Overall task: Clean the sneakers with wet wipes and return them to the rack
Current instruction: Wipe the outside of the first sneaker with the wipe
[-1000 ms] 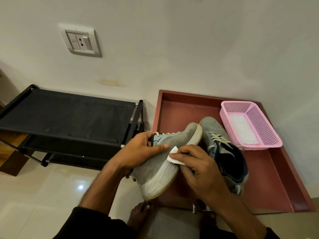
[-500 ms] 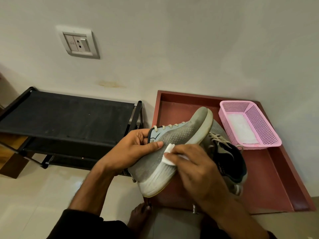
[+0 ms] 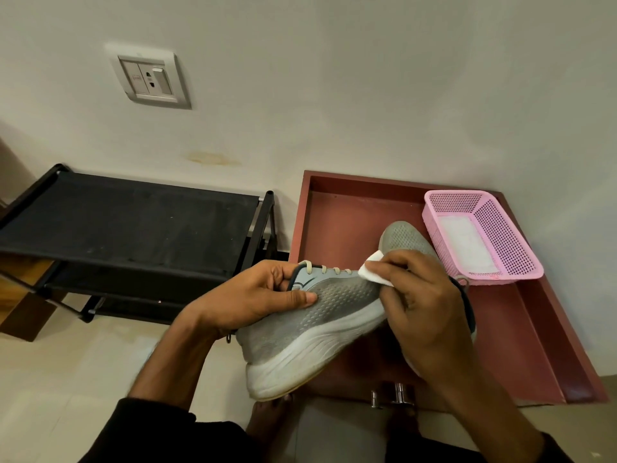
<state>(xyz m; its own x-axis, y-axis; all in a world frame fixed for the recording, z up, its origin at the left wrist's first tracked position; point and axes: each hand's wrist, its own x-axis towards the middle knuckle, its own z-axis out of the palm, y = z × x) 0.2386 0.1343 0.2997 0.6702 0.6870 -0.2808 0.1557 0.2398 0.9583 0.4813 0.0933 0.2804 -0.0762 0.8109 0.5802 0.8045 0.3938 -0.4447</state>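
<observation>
While the left hand (image 3: 257,295) grips the grey sneaker (image 3: 310,322) at its collar, heel low and near the body, its long axis runs up and rightward to the toe, where the right hand (image 3: 424,305) pinches a wet wipe (image 3: 375,273) against the mesh. Behind that hand lies the second sneaker (image 3: 405,240) on the red tray (image 3: 337,208), just beside the pink basket (image 3: 480,235); the black rack (image 3: 130,225) stands left, nearer the left hand.

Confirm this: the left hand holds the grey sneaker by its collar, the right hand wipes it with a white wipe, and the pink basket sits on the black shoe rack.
One detail is wrong. The head view shows the pink basket sitting on the red-brown tray, not on the black shoe rack. The rest stands: the left hand holds the grey sneaker by its collar, and the right hand wipes it with a white wipe.
</observation>
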